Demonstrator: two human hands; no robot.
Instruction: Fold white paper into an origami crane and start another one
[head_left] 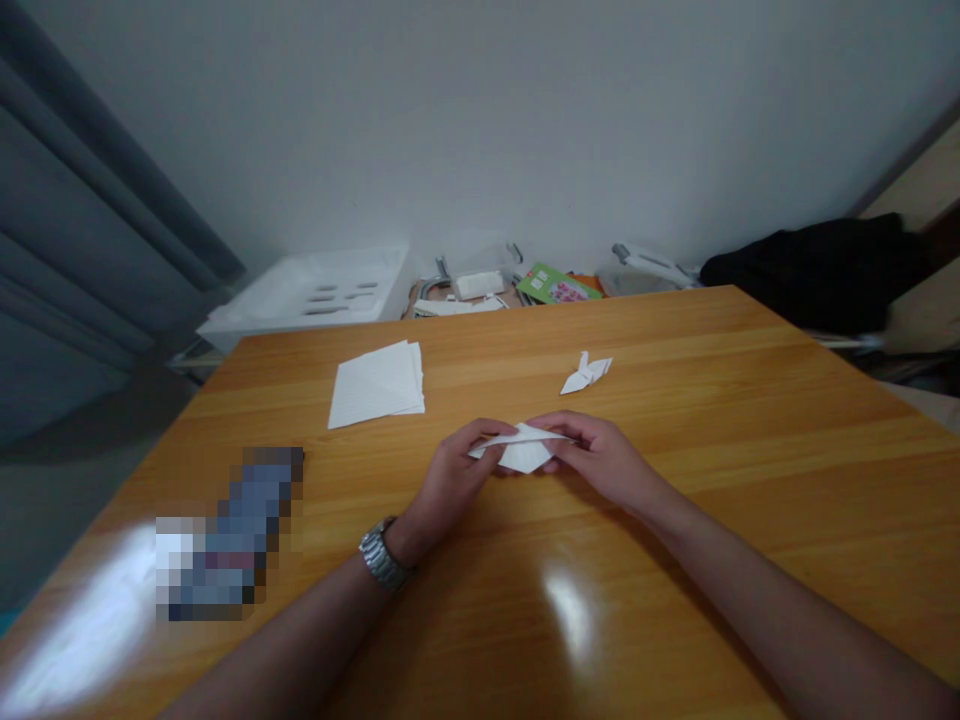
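Observation:
A small piece of folded white paper (527,455) is held between my two hands, just above or on the wooden table. Its left end sits pinched between the thumb and fingers of my left hand (469,460), which has a metal watch at the wrist. My right hand (596,452) grips the right end the same way, thumb on the near side. A crease runs across the paper from side to side. Beyond my right hand stands a folded paper bird (586,374). To the far left lies a small stack of white paper sheets (377,385).
The wooden table (675,400) fills the foreground. At its left lies a pixelated dark object (247,530). Behind the back edge are a white tray (322,290), a green booklet (559,284) and assorted clutter. Black cloth (817,270) hangs at the right, a grey curtain (90,180) at the left.

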